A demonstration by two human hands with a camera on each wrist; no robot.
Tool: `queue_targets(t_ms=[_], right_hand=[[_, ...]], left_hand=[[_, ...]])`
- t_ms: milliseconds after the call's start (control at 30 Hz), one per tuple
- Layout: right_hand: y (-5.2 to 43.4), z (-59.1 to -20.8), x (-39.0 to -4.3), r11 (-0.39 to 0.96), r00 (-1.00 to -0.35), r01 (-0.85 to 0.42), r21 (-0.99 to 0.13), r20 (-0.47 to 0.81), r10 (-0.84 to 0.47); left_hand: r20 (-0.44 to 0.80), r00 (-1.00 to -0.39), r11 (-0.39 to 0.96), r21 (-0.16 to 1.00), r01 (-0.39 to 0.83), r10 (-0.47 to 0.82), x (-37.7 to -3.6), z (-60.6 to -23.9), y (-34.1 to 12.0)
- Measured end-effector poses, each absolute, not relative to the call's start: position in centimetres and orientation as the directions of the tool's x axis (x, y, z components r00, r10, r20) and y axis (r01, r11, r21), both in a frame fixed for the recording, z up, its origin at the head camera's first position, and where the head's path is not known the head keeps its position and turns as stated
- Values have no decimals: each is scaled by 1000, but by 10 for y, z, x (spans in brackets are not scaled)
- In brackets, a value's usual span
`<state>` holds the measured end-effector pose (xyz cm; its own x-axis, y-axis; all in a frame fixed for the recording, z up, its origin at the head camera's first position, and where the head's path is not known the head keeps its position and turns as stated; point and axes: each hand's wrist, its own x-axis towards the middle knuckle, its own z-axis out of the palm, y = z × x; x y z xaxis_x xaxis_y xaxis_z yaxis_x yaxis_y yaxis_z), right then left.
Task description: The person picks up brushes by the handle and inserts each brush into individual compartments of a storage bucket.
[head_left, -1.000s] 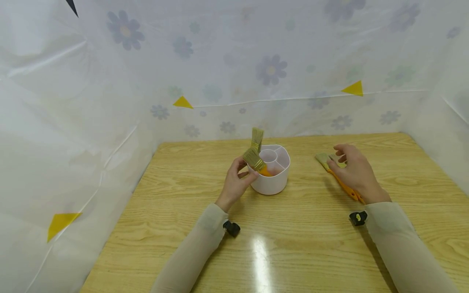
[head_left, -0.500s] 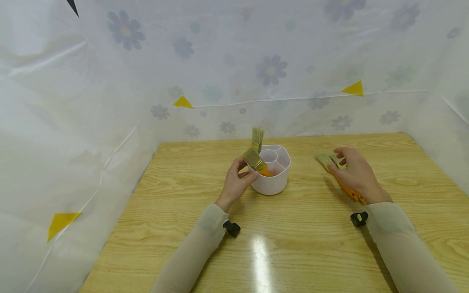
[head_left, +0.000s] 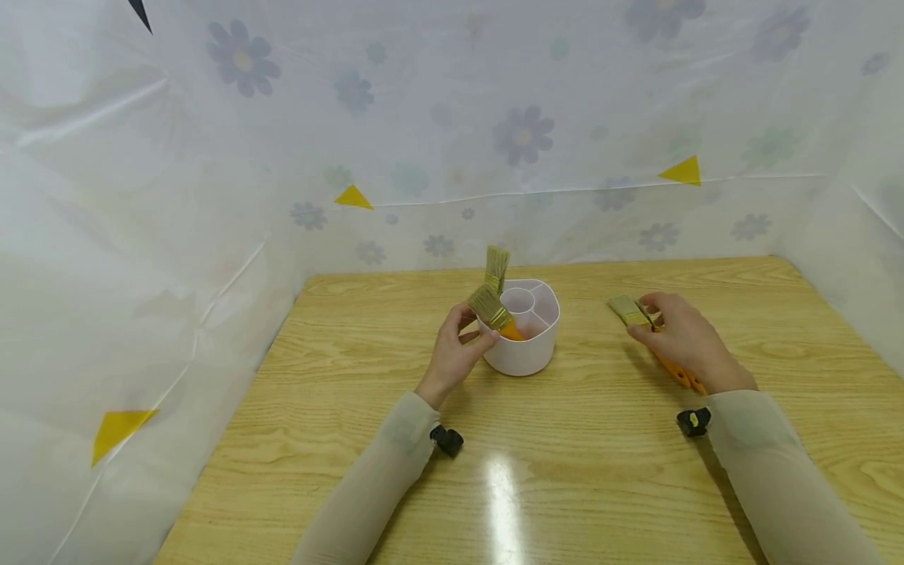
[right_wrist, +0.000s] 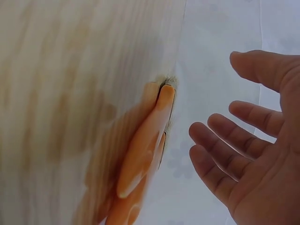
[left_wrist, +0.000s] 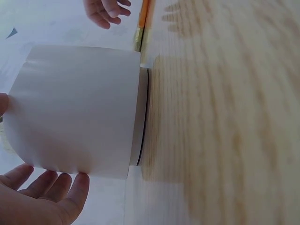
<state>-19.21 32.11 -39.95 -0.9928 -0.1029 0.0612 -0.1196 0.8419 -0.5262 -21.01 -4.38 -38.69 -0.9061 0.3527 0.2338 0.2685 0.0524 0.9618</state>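
A white round desk organizer (head_left: 520,359) with inner dividers stands on the table. My left hand (head_left: 455,353) grips its left side, thumb in front and the other fingers round the side, as the left wrist view shows on the white wall (left_wrist: 79,112). Two paintbrushes stand in it bristles up: one upright (head_left: 497,263), the other tilted left (head_left: 492,308), its orange handle partly inside. To the right, paintbrushes with orange handles (right_wrist: 152,136) lie side by side on the table. Right above them is my right hand (head_left: 685,337), fingers spread and holding nothing, partly covering them.
The wood-grain table (head_left: 395,329) ends at a pale flowered sheet (head_left: 438,141) hung behind and along both sides. Yellow tape pieces (head_left: 681,171) mark the sheet. A small black camera (head_left: 446,441) sits on each wrist.
My right hand has lowered slightly over the lying paintbrushes, its fingers and thumb drawing nearer their metal bands. The left hand and organizer have stayed put.
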Motion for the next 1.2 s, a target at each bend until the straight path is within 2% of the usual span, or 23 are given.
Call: queue_targets(t_ms=[1200], right_hand=[[327,-403,-195,857,-983,-114,-503,-70,-172]], left_hand=[[234,-913,54,962,266,335,-211,-386,-43]])
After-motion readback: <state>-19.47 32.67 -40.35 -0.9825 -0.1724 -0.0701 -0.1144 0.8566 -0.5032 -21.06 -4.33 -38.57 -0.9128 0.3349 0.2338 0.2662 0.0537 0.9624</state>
